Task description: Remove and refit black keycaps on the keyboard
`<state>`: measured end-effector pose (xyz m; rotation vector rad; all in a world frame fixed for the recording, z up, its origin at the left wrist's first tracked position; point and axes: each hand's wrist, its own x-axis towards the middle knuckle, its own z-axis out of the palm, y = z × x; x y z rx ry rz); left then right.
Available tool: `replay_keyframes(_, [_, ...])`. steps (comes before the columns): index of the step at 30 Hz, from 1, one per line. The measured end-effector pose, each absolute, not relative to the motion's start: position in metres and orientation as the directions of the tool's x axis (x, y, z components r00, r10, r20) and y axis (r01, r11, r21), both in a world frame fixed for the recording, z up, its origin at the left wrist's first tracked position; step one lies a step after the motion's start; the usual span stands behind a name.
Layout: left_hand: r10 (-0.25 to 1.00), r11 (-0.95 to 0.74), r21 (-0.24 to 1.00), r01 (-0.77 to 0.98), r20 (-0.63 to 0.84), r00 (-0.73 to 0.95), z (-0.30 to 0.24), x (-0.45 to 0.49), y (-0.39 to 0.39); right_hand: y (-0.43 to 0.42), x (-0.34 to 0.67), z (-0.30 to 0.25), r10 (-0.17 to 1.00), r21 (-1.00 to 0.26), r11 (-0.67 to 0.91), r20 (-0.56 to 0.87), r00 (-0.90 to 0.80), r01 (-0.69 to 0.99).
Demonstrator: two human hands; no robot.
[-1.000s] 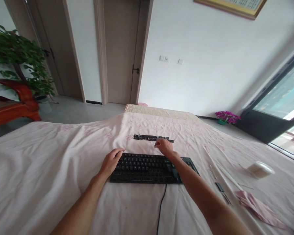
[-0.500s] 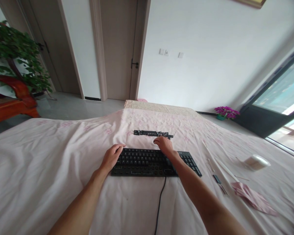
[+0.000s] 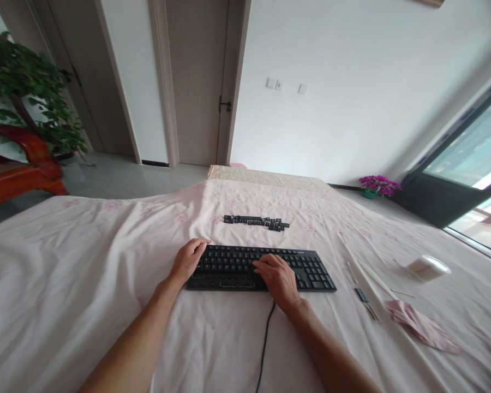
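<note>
A black keyboard (image 3: 311, 272) lies on the cloth-covered table, its nearest rows lacking keycaps on the left and middle. My left hand (image 3: 187, 261) is closed round its left end, thumb along the top corner. Over the middle-right keys my right hand (image 3: 279, 278) is bent, its fingers drawn together and pointing left. Whatever is between those fingertips is too small to make out. Beyond the keyboard lie several loose black keycaps (image 3: 251, 221) in an uneven row, a long one among them and a small cluster at the right end.
A black cable (image 3: 265, 344) runs from the keyboard toward me. To the right lie a dark-handled tool with thin wires (image 3: 362, 295), a pink cloth (image 3: 421, 325), thin sticks and a clear round container (image 3: 429, 268). Pale flowered cloth (image 3: 106, 262) covers the table in folds.
My right hand has come back from the loose keycaps to the keyboard's middle-right keys, uncovering the cluster at the row's right end. My left hand stays at the keyboard's left end.
</note>
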<state>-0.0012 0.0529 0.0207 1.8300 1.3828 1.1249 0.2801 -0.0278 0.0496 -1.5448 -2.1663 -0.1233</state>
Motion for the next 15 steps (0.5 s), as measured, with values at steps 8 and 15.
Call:
replay_keyframes(8, [0.957, -0.287, 0.835, 0.47, 0.267, 0.11, 0.0237, -0.0005, 0.0509, -0.0281, 0.2767, 0.047, 0.858, -0.097, 0.379, 0.41, -0.31, 0.92])
replay_keyframes(15, [0.957, -0.287, 0.827, 0.484, 0.272, 0.103, 0.0205, -0.001, 0.0527, -0.0301, 0.2712, 0.0503, 0.849, -0.011, 0.391, 0.39, -0.356, 0.92])
